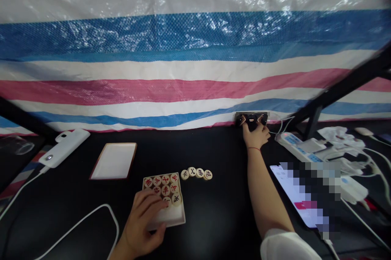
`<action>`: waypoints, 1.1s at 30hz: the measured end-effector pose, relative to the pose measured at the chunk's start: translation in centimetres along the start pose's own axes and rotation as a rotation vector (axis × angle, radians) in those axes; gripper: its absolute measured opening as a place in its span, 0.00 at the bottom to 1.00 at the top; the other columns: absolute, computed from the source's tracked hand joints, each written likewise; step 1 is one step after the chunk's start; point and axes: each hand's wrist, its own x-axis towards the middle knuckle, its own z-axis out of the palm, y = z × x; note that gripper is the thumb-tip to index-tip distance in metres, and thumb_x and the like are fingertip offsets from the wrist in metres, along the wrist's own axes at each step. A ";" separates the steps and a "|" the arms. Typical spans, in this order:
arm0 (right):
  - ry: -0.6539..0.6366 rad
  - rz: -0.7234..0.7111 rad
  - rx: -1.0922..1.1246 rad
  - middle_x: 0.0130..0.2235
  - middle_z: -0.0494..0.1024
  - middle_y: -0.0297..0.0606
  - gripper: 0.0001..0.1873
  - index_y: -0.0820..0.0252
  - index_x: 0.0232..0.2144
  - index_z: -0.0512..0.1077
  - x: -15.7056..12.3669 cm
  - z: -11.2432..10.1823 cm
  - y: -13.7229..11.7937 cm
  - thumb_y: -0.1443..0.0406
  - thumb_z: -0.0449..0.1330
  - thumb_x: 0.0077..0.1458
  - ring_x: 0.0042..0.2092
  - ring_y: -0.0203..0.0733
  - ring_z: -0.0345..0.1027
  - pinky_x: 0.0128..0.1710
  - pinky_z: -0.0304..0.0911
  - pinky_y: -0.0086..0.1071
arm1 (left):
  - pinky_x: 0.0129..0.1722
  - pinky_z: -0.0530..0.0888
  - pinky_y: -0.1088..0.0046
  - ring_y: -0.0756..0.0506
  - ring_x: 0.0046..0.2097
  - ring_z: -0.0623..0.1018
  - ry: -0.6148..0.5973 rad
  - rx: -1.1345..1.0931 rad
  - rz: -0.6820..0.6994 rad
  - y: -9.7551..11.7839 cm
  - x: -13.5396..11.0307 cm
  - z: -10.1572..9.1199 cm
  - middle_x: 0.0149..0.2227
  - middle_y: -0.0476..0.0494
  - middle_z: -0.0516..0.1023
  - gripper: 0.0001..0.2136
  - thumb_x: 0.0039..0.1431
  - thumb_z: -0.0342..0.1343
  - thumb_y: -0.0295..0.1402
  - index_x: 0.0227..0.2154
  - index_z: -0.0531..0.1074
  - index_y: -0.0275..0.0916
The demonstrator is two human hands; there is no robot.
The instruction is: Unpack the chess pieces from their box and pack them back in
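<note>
Here, curled left fingers [153, 208] touch a disc [168, 199], spread right fingers [263, 130] a device [251, 120].

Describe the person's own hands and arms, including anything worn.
The left hand and right hand are ungloved. A thin red cord circles the right wrist; a white sleeve shows higher up that arm. No sleeve or band shows on the left.

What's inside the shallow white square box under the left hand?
The box holds round cream discs with red characters, plus a black-marked one; its near-right floor is bare. The left hand covers part of its left side; anything beneath cannot be seen.
</note>
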 end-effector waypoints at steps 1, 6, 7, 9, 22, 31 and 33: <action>-0.004 0.004 -0.007 0.56 0.63 0.55 0.33 0.60 0.53 0.66 0.0 0.0 -0.1 0.50 0.59 0.48 0.55 0.66 0.56 0.50 0.56 0.60 | 0.45 0.72 0.58 0.39 0.47 0.73 0.000 0.001 0.000 0.0 0.0 0.0 0.40 0.40 0.77 0.16 0.52 0.55 0.31 0.45 0.73 0.41; -0.035 0.014 -0.049 0.56 0.64 0.57 0.34 0.64 0.54 0.66 0.0 -0.4 -0.4 0.51 0.58 0.49 0.55 0.67 0.57 0.49 0.58 0.58 | 0.45 0.73 0.58 0.39 0.47 0.73 -0.011 0.008 -0.002 0.0 0.0 0.0 0.40 0.40 0.77 0.16 0.52 0.55 0.31 0.45 0.73 0.41; -0.038 0.012 -0.051 0.56 0.64 0.57 0.34 0.64 0.54 0.66 0.0 -0.5 -0.4 0.51 0.58 0.49 0.55 0.66 0.58 0.49 0.58 0.58 | 0.45 0.73 0.58 0.39 0.46 0.73 -0.009 0.007 -0.001 0.0 0.0 0.0 0.40 0.40 0.77 0.16 0.52 0.55 0.31 0.45 0.73 0.41; -0.038 0.008 -0.052 0.55 0.64 0.57 0.34 0.64 0.54 0.66 0.0 -0.5 -0.4 0.50 0.58 0.49 0.54 0.66 0.58 0.48 0.59 0.58 | 0.45 0.72 0.58 0.39 0.46 0.73 -0.009 0.003 0.000 0.0 0.0 0.0 0.40 0.41 0.77 0.16 0.52 0.54 0.31 0.45 0.72 0.41; -0.030 -0.001 -0.068 0.56 0.62 0.51 0.34 0.55 0.57 0.64 -0.1 -0.2 -0.4 0.49 0.57 0.50 0.53 0.63 0.57 0.49 0.57 0.57 | 0.44 0.74 0.59 0.39 0.45 0.74 0.001 0.009 0.006 0.1 0.5 -0.2 0.39 0.41 0.78 0.15 0.51 0.55 0.31 0.44 0.74 0.41; -0.062 0.027 -0.079 0.57 0.62 0.53 0.39 0.58 0.60 0.60 0.0 -0.1 -0.5 0.48 0.57 0.49 0.54 0.63 0.57 0.51 0.56 0.57 | 0.45 0.73 0.59 0.39 0.46 0.74 0.000 0.007 -0.009 0.0 0.2 -0.1 0.40 0.41 0.77 0.15 0.52 0.54 0.31 0.44 0.74 0.41; -0.060 0.037 -0.079 0.57 0.61 0.54 0.40 0.58 0.61 0.59 0.1 -0.2 -0.6 0.48 0.58 0.49 0.55 0.64 0.57 0.51 0.55 0.57 | 0.44 0.74 0.59 0.40 0.46 0.74 0.002 0.005 -0.007 0.1 0.3 -0.1 0.39 0.41 0.78 0.15 0.52 0.54 0.31 0.43 0.74 0.41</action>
